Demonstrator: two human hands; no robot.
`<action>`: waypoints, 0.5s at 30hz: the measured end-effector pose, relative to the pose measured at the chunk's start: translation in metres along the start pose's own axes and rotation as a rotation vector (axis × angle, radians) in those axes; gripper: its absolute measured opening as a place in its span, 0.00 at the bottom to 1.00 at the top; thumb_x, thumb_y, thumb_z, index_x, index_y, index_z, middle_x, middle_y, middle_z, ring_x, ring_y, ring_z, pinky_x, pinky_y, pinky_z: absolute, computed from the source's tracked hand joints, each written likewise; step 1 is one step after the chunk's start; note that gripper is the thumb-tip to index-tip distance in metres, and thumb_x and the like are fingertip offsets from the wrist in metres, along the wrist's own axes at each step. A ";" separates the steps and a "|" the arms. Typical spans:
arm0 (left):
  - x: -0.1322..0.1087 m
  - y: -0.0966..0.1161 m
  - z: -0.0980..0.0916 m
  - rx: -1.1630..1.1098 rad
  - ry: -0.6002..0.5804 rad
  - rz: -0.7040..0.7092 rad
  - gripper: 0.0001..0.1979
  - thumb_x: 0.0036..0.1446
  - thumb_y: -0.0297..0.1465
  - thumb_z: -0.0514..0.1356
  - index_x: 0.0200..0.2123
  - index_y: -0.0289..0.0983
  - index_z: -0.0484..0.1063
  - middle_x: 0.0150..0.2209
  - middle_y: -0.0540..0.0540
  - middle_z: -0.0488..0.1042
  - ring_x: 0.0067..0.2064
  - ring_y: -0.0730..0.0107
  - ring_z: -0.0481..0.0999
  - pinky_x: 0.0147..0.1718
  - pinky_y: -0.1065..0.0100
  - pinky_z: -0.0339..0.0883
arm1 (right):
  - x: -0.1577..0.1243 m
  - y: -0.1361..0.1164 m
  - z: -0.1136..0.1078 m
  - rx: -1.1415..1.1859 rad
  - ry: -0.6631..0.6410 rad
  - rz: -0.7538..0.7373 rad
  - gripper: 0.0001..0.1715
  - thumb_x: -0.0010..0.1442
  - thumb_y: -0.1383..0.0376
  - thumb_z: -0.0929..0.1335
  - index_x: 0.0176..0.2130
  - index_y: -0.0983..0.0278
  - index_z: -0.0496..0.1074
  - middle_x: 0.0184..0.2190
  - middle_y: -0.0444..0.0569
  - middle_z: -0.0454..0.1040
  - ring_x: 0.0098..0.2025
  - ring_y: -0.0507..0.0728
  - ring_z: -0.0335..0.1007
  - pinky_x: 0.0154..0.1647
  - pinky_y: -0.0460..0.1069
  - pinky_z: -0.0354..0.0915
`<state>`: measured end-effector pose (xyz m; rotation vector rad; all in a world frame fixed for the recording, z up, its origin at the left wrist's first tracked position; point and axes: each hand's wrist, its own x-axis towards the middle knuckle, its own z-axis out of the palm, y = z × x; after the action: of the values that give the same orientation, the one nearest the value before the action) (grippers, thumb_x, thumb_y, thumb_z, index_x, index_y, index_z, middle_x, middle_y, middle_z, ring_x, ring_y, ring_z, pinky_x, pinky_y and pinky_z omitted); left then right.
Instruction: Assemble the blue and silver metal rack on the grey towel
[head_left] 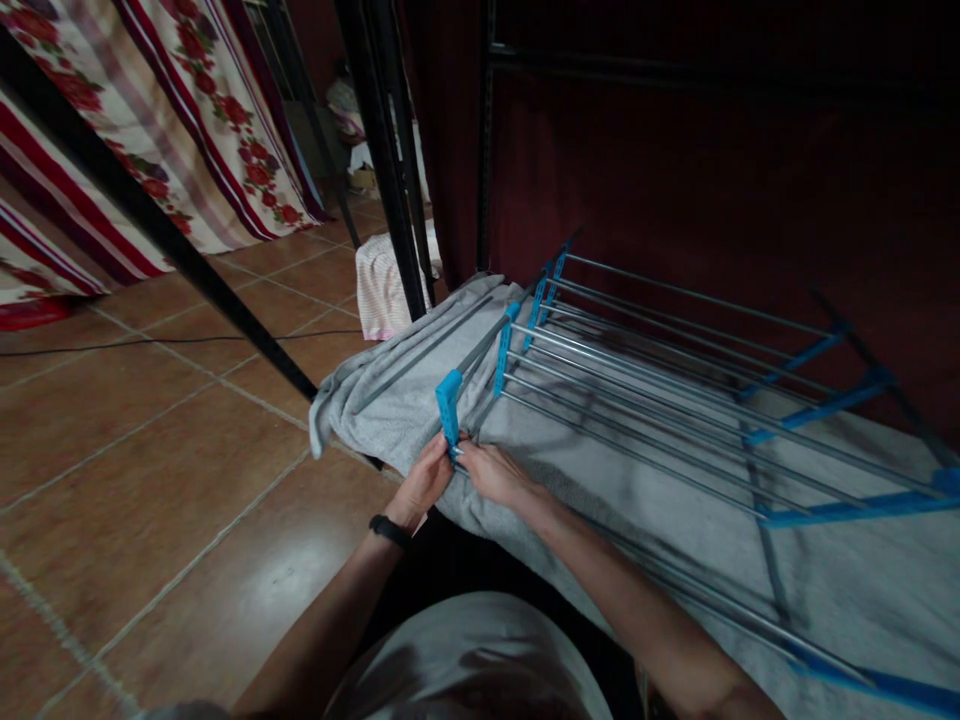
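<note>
A clothes drying rack with metal rods point(637, 430) and blue plastic end pieces stands partly unfolded on a grey blanket point(420, 405). At its near left corner a blue plastic bracket point(448, 405) sticks up, tilted. My left hand point(424, 482), below a black wristband point(390, 531), is closed around the bracket's lower end. Opposite it, my right hand point(495, 472) pinches the same end from the right. Something small and pale shows by the right thumb, too small to name. The fingers hide where bracket and rod meet.
Black metal posts point(382, 160) frame the blanket-covered surface, one slanting down at the left. Dark red cloth point(637, 170) hangs behind the rack. A floral curtain point(172, 120), a striped cloth point(382, 285) and a thin black cable point(180, 341) are over the tiled floor point(150, 470).
</note>
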<state>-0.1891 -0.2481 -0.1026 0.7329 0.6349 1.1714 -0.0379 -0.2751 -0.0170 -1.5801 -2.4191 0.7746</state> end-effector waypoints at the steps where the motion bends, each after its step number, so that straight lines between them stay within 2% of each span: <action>1: 0.000 0.000 0.000 0.010 -0.003 -0.003 0.16 0.51 0.41 0.71 0.39 0.36 0.80 0.41 0.43 0.80 0.55 0.55 0.73 0.58 0.57 0.62 | 0.000 0.001 0.000 0.006 -0.003 0.001 0.19 0.73 0.63 0.55 0.53 0.65 0.69 0.45 0.56 0.78 0.45 0.59 0.76 0.42 0.49 0.67; 5: -0.001 0.002 0.002 0.057 -0.014 0.009 0.17 0.46 0.35 0.74 0.40 0.37 0.79 0.41 0.44 0.80 0.52 0.57 0.75 0.58 0.59 0.61 | 0.003 0.005 0.000 0.037 -0.017 0.014 0.18 0.72 0.64 0.56 0.53 0.62 0.69 0.46 0.53 0.78 0.47 0.58 0.75 0.44 0.48 0.66; 11: 0.000 0.001 -0.002 0.072 -0.050 -0.007 0.19 0.45 0.33 0.75 0.41 0.38 0.79 0.41 0.45 0.80 0.49 0.61 0.76 0.56 0.61 0.63 | 0.013 0.016 0.007 0.090 0.025 -0.027 0.19 0.72 0.65 0.58 0.56 0.62 0.69 0.52 0.52 0.76 0.52 0.57 0.73 0.51 0.48 0.65; 15: 0.001 -0.002 -0.004 0.071 -0.050 -0.006 0.18 0.46 0.31 0.74 0.42 0.39 0.79 0.40 0.46 0.80 0.48 0.62 0.76 0.55 0.63 0.63 | 0.012 0.020 0.008 0.111 0.034 0.000 0.19 0.72 0.63 0.58 0.56 0.60 0.70 0.52 0.51 0.77 0.52 0.58 0.73 0.50 0.48 0.66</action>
<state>-0.1908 -0.2466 -0.1065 0.8172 0.6389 1.1264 -0.0306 -0.2607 -0.0353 -1.5393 -2.3098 0.8591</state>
